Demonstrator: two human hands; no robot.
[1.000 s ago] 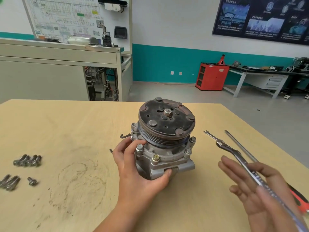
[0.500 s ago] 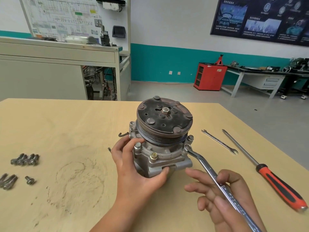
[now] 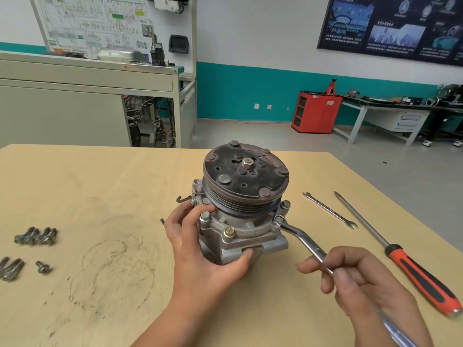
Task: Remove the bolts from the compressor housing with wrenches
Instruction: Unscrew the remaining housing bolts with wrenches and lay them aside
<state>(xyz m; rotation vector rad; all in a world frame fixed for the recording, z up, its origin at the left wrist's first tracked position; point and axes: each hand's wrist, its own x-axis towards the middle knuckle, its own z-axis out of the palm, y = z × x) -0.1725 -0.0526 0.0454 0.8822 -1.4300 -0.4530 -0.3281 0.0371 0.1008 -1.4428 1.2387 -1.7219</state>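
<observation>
Nearest, right of the compressor, the right hand (image 3: 363, 284) holds the shank of a ring wrench (image 3: 300, 240), its fingers (image 3: 309, 266) curled around the steel. The wrench's ring end sits over a bolt (image 3: 278, 219) on the compressor's right flange.

The left hand (image 3: 200, 254) grips the compressor (image 3: 240, 226) from its left and front. The thumb presses the housing's lower front edge and the other fingers wrap the left side. The compressor stands on the tabletop (image 3: 100, 196) with its dark pulley face tilted up.

Three more flange bolts (image 3: 229, 231) show around the housing's front and sides.

Right of the compressor and apart from it, an open-ended wrench (image 3: 328, 210) lies flat. Farther right lies a screwdriver (image 3: 413, 269) with a red-and-black handle.

Well to the compressor's left lie loose bolts (image 3: 36, 236) in two clusters, with a single one beside them. A small metal hook (image 3: 181, 198) lies just left of the compressor.

Far behind the compressor, a red cabinet (image 3: 316, 112) stands against a teal-banded wall.
</observation>
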